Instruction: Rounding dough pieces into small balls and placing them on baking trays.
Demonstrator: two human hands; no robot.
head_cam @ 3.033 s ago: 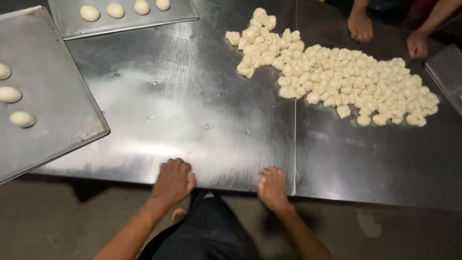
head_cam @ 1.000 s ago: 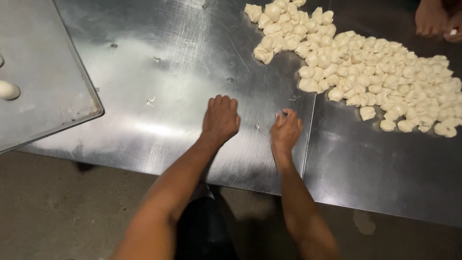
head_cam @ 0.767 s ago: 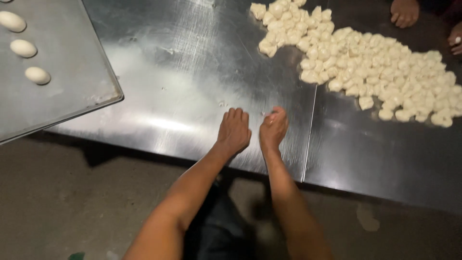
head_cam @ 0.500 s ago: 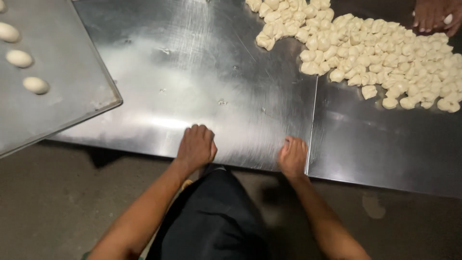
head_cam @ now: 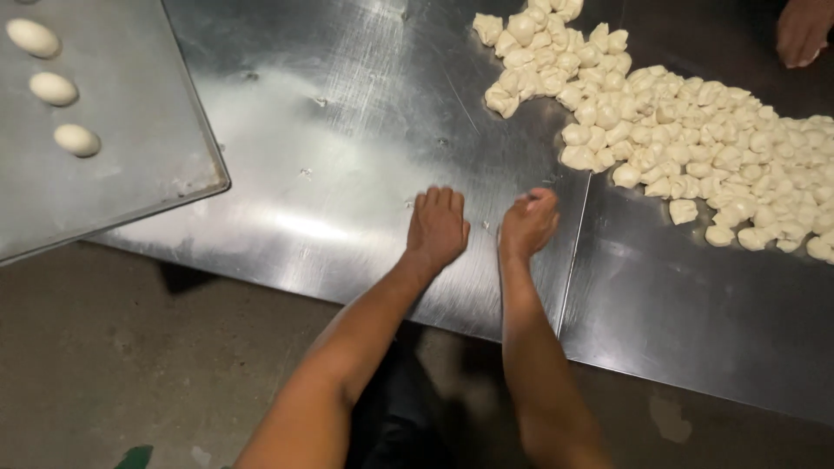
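Left hand (head_cam: 437, 227) lies palm down, fingers flat and together on the steel table (head_cam: 347, 130), gripping nothing visible; anything under the palm is hidden. Right hand (head_cam: 527, 224) sits just beside it, near the table seam, fingers curled in loosely; cannot tell if it holds a piece. Both hands sit near the table's front edge, two forearms reaching in from below.

Dough pile (head_cam: 678, 122) lies on the table beyond and to the right of the right hand, near but apart from it: many small cut white lumps, too many to count, spread from the table's far edge toward the right side. One lump (head_cam: 683, 211) sits slightly loose at the pile's near edge.

One metal tray (head_cam: 130, 165) overhangs the table's left end, tilted corner toward the hands, well apart from the left hand. Three smooth rounded dough balls (head_cam: 54, 88) lie in a row on it.

One other person's hand (head_cam: 801, 30) rests at the table's far right corner, beyond the pile. Dark floor (head_cam: 130, 373) shows below the table's front edge.
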